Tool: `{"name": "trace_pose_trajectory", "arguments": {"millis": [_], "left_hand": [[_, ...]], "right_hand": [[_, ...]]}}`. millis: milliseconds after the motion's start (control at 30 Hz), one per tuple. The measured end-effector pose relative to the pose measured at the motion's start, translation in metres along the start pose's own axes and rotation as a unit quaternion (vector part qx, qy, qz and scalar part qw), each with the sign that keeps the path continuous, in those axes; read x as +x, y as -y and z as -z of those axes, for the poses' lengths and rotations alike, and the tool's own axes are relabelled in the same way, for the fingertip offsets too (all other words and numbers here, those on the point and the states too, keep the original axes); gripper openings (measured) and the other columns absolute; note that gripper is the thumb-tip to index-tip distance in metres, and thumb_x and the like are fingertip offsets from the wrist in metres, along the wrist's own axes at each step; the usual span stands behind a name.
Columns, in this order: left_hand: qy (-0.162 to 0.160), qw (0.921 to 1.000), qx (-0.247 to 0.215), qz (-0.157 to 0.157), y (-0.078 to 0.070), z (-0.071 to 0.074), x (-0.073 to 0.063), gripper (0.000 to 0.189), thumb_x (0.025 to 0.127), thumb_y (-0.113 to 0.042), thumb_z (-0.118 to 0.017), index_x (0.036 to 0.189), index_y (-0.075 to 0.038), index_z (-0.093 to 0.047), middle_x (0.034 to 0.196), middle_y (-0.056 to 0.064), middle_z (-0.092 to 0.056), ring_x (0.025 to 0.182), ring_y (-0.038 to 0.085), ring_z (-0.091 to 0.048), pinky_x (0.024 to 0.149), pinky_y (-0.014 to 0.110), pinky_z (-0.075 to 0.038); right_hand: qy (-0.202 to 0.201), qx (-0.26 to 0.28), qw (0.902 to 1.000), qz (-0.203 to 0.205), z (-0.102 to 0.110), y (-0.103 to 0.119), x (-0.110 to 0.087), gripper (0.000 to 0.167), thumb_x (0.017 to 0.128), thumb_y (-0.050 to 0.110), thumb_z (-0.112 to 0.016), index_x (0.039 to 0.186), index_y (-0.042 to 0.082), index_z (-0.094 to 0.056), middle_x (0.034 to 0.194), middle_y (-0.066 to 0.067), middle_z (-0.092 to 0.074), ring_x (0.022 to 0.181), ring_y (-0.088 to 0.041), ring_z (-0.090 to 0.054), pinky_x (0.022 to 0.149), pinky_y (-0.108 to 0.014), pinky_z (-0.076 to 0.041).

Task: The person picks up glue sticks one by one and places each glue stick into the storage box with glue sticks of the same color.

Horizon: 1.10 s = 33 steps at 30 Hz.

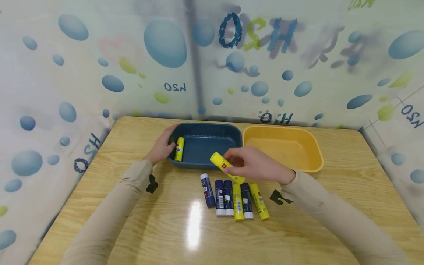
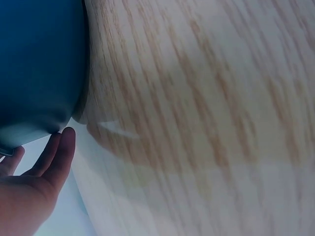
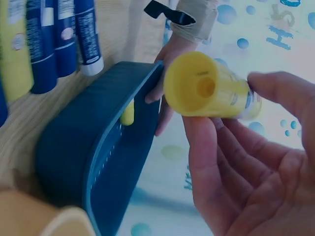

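My left hand [image 1: 162, 146] grips the left end of a dark blue plastic bin [image 1: 212, 164], thumb at the rim. In the left wrist view its fingers [image 2: 61, 155] lie against the outer wall of the bin. Between thumb and fingers, my right hand [image 1: 253, 163] pinches a yellow glue stick [image 1: 220, 162], tilted over the bin's front right rim. The right wrist view shows the hollow end of this glue stick [image 3: 189, 86]. Another yellow glue stick [image 1: 179, 150] is inside the bin at its left end, beside my left hand.
A yellow-orange bin [image 1: 316, 156] stands right beside the blue one. In front of the bins, several glue sticks lie in a rough row on the wooden table [image 1: 149, 228], among them a dark blue one [image 1: 207, 189] and a yellow one [image 1: 259, 201]. A patterned wall [image 1: 132, 99] rises behind.
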<state>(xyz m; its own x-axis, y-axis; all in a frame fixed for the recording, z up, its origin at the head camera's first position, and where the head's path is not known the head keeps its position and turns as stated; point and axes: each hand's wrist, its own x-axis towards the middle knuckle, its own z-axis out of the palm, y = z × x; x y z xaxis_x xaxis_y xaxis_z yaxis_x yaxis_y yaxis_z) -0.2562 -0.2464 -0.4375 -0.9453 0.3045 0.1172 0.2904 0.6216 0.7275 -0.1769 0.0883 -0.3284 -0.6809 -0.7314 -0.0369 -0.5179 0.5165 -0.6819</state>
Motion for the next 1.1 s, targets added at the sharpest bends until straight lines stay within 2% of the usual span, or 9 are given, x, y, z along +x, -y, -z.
{"name": "trace_pose_trajectory", "arguments": {"millis": [200,367,500,700,900,1100], "left_hand": [[0.000,1.0000,-0.001,0.001,0.003,-0.001,-0.001,0.065,0.090,0.012,-0.043,0.151,0.006,-0.021,0.153,0.027,-0.020,0.141,0.041,-0.018,0.112,0.053,-0.017],[-0.003,1.0000,0.004,-0.001,0.003,-0.002,-0.001,0.066,0.089,0.012,-0.044,0.150,0.005,-0.022,0.153,0.026,-0.022,0.141,0.040,-0.019,0.112,0.052,-0.016],[-0.005,0.9999,0.008,-0.004,0.002,-0.002,0.000,0.065,0.089,0.012,-0.044,0.150,0.005,-0.024,0.153,0.026,-0.023,0.141,0.040,-0.019,0.112,0.051,-0.016],[-0.007,1.0000,0.006,-0.001,0.000,-0.001,0.001,0.065,0.088,0.014,-0.045,0.150,0.004,-0.026,0.153,0.025,-0.024,0.141,0.039,-0.019,0.113,0.050,-0.015],[-0.010,0.9999,0.004,-0.002,-0.001,0.000,0.001,0.065,0.087,0.014,-0.045,0.149,0.003,-0.028,0.152,0.025,-0.025,0.141,0.039,-0.020,0.113,0.050,-0.015],[-0.014,0.9999,0.010,-0.003,0.000,-0.001,0.001,0.065,0.087,0.014,-0.046,0.149,0.003,-0.028,0.152,0.024,-0.026,0.141,0.038,-0.021,0.113,0.049,-0.016]], "right_hand": [[0.015,0.042,0.9988,-0.018,-0.002,-0.001,0.032,0.037,0.093,0.019,-0.064,0.127,0.006,-0.055,0.096,-0.001,-0.068,0.078,-0.014,-0.061,0.068,-0.027,-0.052],[0.034,0.051,0.9978,-0.027,-0.003,-0.003,0.060,0.040,0.094,0.021,-0.063,0.128,0.003,-0.052,0.095,-0.006,-0.068,0.072,-0.016,-0.063,0.068,-0.031,-0.054],[0.043,0.063,0.9943,-0.075,-0.003,-0.004,0.081,0.040,0.095,0.022,-0.062,0.129,0.004,-0.050,0.097,-0.008,-0.067,0.069,-0.021,-0.065,0.067,-0.035,-0.056],[0.050,0.112,0.9849,-0.122,-0.003,-0.010,0.111,0.038,0.096,0.021,-0.060,0.127,0.003,-0.048,0.105,-0.012,-0.061,0.084,-0.022,-0.065,0.073,-0.040,-0.056],[0.066,0.123,0.9770,-0.161,-0.004,-0.019,0.137,0.038,0.096,0.019,-0.059,0.126,0.001,-0.046,0.108,-0.014,-0.058,0.091,-0.026,-0.063,0.073,-0.038,-0.056],[0.081,0.136,0.9652,-0.208,-0.008,-0.032,0.158,0.037,0.094,0.017,-0.061,0.122,-0.002,-0.048,0.106,-0.015,-0.060,0.088,-0.027,-0.065,0.070,-0.035,-0.057]]}}
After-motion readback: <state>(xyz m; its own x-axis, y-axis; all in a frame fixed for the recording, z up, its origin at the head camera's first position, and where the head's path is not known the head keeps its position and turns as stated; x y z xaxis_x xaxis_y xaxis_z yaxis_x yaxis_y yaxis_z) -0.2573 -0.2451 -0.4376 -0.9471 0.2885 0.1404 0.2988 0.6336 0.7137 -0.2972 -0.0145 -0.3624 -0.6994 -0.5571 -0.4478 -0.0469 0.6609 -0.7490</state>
